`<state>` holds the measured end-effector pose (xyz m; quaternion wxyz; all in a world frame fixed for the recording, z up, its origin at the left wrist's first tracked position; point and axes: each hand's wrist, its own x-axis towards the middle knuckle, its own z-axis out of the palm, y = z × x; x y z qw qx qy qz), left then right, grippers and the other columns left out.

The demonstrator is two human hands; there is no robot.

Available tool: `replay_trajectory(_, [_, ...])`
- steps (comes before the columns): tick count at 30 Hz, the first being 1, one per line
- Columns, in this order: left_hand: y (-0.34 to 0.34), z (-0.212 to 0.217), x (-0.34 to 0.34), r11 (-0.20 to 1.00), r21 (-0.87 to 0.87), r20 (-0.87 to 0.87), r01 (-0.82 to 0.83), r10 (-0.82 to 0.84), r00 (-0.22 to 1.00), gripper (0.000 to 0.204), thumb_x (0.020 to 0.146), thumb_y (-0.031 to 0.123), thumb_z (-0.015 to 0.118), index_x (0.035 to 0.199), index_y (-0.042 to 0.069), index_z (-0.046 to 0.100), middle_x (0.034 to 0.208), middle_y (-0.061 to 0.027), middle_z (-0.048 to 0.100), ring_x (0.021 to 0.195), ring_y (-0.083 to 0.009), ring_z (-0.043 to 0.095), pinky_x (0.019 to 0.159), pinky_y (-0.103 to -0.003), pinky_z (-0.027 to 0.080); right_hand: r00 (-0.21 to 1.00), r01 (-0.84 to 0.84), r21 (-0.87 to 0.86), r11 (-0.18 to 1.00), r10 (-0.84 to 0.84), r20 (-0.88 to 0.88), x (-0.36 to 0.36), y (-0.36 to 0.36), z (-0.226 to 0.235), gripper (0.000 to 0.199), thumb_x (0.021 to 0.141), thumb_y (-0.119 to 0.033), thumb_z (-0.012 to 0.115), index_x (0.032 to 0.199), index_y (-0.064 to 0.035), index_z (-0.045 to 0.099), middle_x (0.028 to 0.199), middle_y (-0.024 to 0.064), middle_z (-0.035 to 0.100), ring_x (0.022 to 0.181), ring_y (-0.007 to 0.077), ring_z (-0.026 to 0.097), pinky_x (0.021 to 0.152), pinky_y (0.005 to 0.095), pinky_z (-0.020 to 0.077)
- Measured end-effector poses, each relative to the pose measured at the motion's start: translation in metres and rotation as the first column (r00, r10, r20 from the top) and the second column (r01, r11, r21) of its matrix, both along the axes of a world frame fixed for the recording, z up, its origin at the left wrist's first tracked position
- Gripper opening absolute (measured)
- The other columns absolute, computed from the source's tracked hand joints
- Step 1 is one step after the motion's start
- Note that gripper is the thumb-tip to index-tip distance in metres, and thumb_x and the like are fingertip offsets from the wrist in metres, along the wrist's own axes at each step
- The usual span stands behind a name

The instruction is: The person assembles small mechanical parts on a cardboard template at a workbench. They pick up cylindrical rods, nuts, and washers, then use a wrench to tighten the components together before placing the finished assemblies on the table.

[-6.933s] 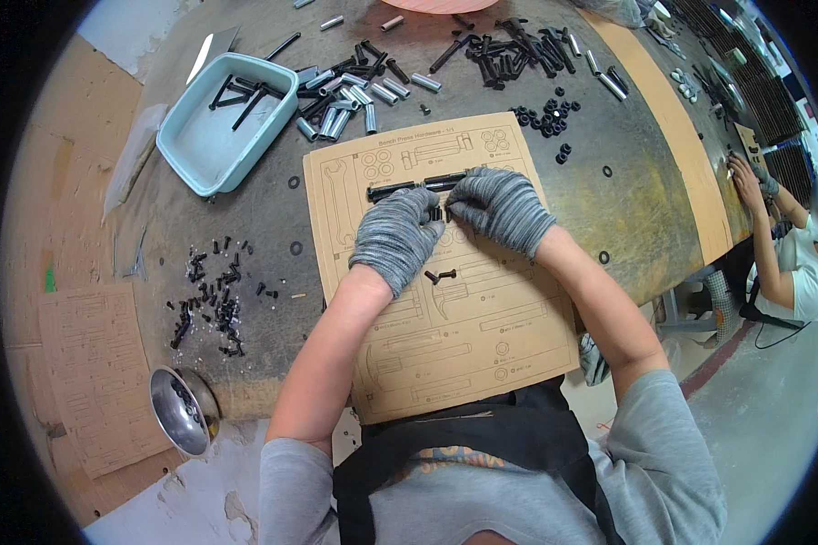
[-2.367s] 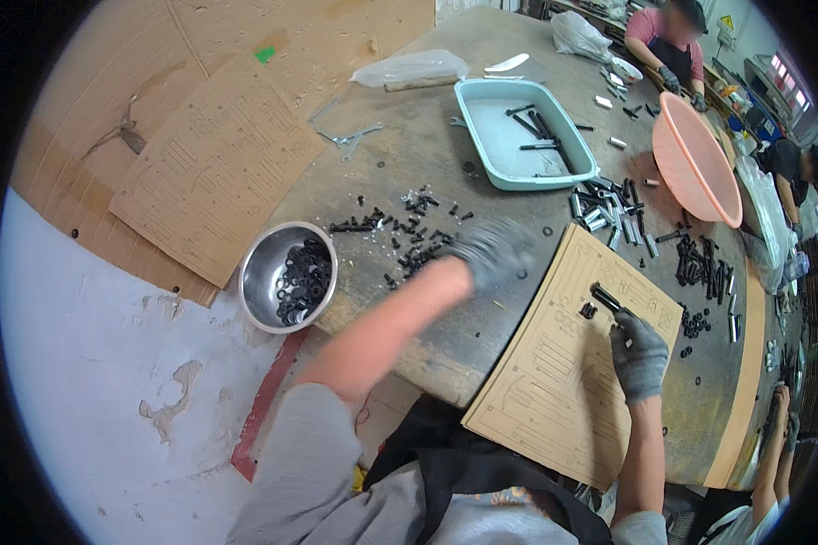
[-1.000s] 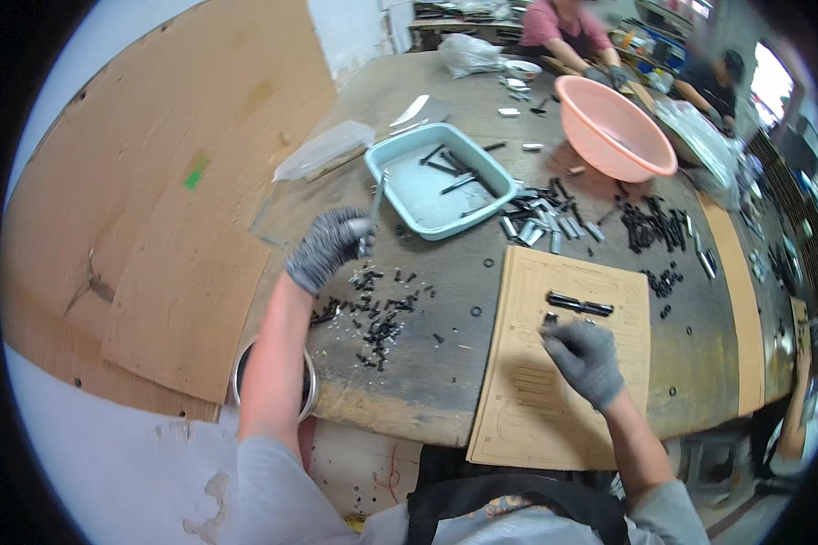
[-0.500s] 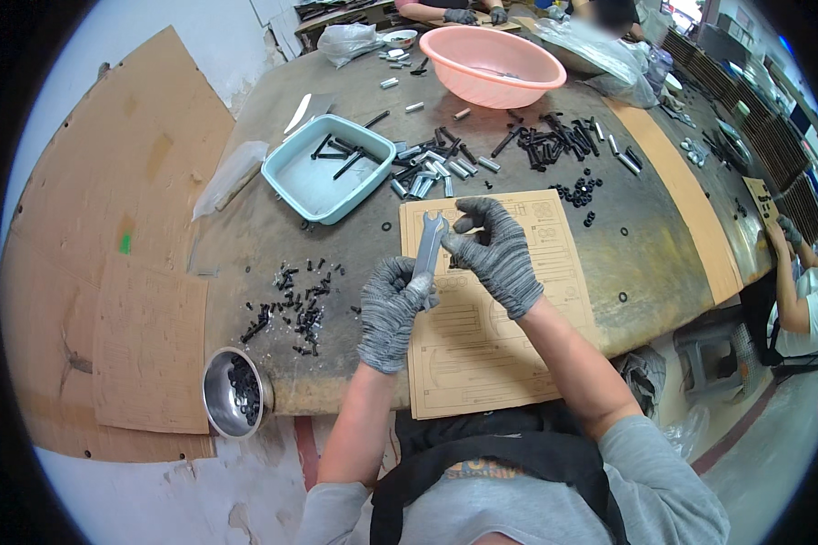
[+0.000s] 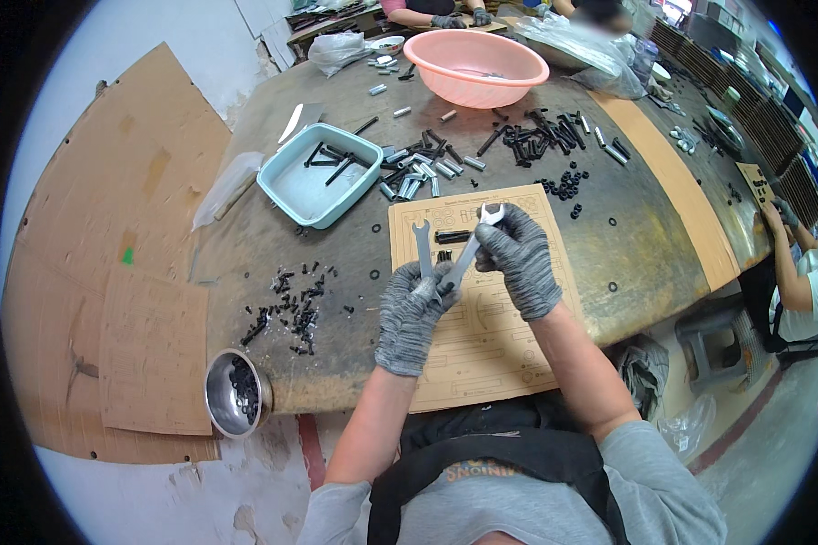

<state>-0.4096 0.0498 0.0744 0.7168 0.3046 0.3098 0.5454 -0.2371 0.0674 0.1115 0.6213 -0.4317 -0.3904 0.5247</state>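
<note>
Both my hands wear grey knit gloves above a printed cardboard sheet [image 5: 495,368] at the table's near edge. My left hand [image 5: 407,318] is closed around the lower part of a grey open-end wrench [image 5: 423,247], its jaw pointing away from me. A second open-end wrench [image 5: 464,263] slants between my hands. My right hand [image 5: 521,262] pinches it near its jaw, while its lower end meets the fingers of my left hand. On the sheet, just beyond the slanted wrench, lie a black cylindrical part [image 5: 452,237] and some small black pieces [image 5: 444,256].
A blue tub [image 5: 282,202] holds long black bolts. Silver sleeves [image 5: 445,170], black bolts [image 5: 541,136] and black nuts [image 5: 565,184] lie beyond the sheet. Small screws [image 5: 304,313] and a metal bowl [image 5: 216,400] are at left. A pink basin [image 5: 477,77] stands far back. Co-workers sit opposite and right.
The wrenches, earlier close together in my left hand, now fan apart. My right hand has gone from open fingers beside them to gripping one and drawing its jaw end rightward.
</note>
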Motion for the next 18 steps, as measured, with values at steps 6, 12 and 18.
replay_trajectory(6, [0.003, -0.003, 0.003, 0.995, -0.047, 0.385, -0.082, 0.094, 0.918, 0.049, 0.089, 0.0, 0.049, 0.137, 0.005, 0.04, 0.135, -0.0119, 0.049, 0.12, -0.0223, 0.052, 0.101, -0.04, 0.046, 0.959, -0.27, 0.025, 0.963, 0.271, -0.089, -0.014, -0.016, -0.021, 0.023, 0.081, -0.013, 0.073, 0.101, -0.0041, 0.066, 0.095, 0.0046, 0.067, 0.089, 0.0135, 0.062, 0.084, 0.0278, 0.0514])
replay_trajectory(12, [-0.004, -0.015, 0.005, 0.997, 0.064, 0.284, -0.045, 0.025, 0.959, 0.051, 0.087, 0.003, 0.054, 0.136, 0.004, 0.039, 0.127, -0.0113, 0.054, 0.111, -0.0217, 0.056, 0.099, -0.035, 0.047, 0.854, -0.433, -0.121, 0.893, 0.449, 0.261, -0.022, -0.012, -0.023, 0.017, 0.082, -0.01, 0.07, 0.096, -0.0006, 0.068, 0.083, 0.0062, 0.068, 0.075, 0.0104, 0.062, 0.069, 0.027, 0.0523])
replay_trajectory(18, [-0.004, -0.001, 0.0, 0.989, 0.145, 0.103, 0.009, -0.024, 0.994, 0.049, 0.083, 0.01, 0.063, 0.128, 0.005, 0.045, 0.129, -0.0155, 0.053, 0.115, -0.0253, 0.055, 0.099, -0.041, 0.047, 0.764, -0.44, -0.033, 0.897, 0.394, 0.51, -0.003, -0.02, -0.014, 0.013, 0.081, -0.012, 0.07, 0.088, -0.0008, 0.067, 0.074, 0.0062, 0.065, 0.067, 0.0106, 0.059, 0.062, 0.0275, 0.0501])
